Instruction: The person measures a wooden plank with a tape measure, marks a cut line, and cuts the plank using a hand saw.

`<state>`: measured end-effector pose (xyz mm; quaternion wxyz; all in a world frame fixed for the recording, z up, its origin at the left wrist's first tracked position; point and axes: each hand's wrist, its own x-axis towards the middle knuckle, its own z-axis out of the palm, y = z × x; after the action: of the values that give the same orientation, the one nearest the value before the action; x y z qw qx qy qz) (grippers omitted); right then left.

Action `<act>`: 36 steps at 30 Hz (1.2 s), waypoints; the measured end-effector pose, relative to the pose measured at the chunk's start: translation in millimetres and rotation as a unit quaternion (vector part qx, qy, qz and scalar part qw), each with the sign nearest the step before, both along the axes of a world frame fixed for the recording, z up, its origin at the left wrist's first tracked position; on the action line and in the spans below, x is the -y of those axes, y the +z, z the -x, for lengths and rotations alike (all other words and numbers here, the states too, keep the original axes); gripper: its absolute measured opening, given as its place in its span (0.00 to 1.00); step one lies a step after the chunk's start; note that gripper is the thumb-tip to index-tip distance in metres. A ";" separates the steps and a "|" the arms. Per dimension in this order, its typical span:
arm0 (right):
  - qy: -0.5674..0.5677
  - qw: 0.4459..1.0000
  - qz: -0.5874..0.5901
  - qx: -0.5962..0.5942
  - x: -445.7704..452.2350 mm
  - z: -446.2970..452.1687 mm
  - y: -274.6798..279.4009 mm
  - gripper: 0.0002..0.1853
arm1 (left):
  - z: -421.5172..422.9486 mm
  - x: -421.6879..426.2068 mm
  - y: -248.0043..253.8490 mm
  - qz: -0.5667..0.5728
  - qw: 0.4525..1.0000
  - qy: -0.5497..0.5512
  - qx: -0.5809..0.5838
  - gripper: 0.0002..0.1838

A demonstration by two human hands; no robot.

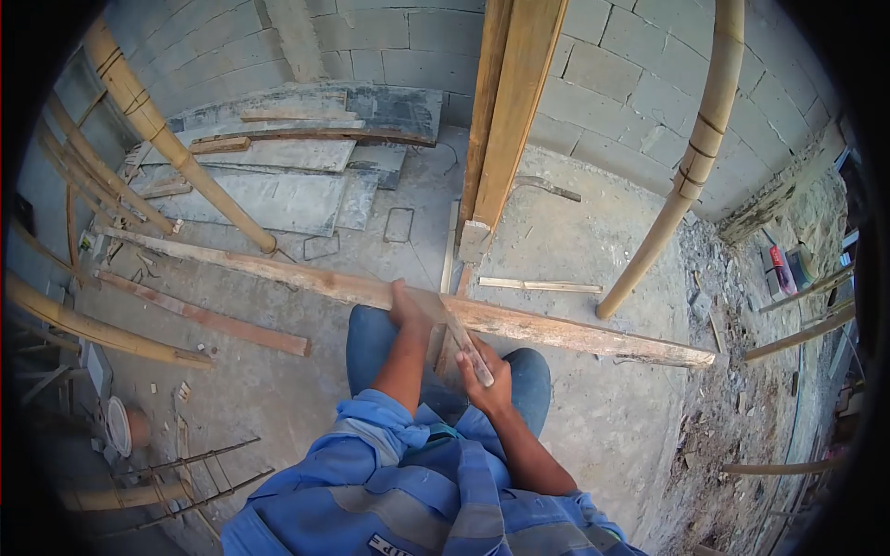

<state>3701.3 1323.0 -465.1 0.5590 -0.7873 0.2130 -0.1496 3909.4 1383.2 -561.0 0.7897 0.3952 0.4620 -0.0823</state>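
Observation:
A long wooden plank [547, 326] runs crosswise in front of my knees, rough and whitish along its edge. My left hand [409, 307] is closed on the plank's near side, left of its middle. In my right hand [489, 378] is a hand tool with a worn, pale wooden handle [467, 347], slanting up to the plank. A greyish, blurred part at the handle's far end lies against the plank beside my left hand; its exact kind is unclear. My right fingers wrap round the handle.
A timber post [513, 111] stands just beyond the plank. Bamboo poles [697, 157] lean at both sides. Stacked boards [269, 190] lie by the block wall [399, 46]. A loose plank [204, 315], a short batten [540, 284] and a bucket [128, 425] are on the floor.

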 end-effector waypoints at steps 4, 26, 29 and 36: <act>-0.016 0.999 0.032 0.029 -3.0 116.7 22.3 0.27 | -30.2 14.1 -19.3 -0.059 0.997 -0.010 -0.040 0.39; 0.012 1.000 0.000 -0.025 12.9 -57.1 -9.9 0.25 | -14.5 18.5 -0.9 -0.005 1.000 -0.016 -0.013 0.39; -0.020 0.998 0.050 0.027 -2.9 18.9 11.7 0.24 | -29.8 21.9 -2.7 -0.024 1.000 0.001 0.001 0.39; -0.027 0.999 0.022 0.019 9.8 -12.3 -15.5 0.24 | -8.4 20.8 -7.1 -0.011 1.000 -0.018 0.000 0.38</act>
<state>3713.6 1313.2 -480.5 0.5414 -0.7903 0.2199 -0.1841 3917.8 1362.4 -568.1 0.7836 0.4126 0.4554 -0.0913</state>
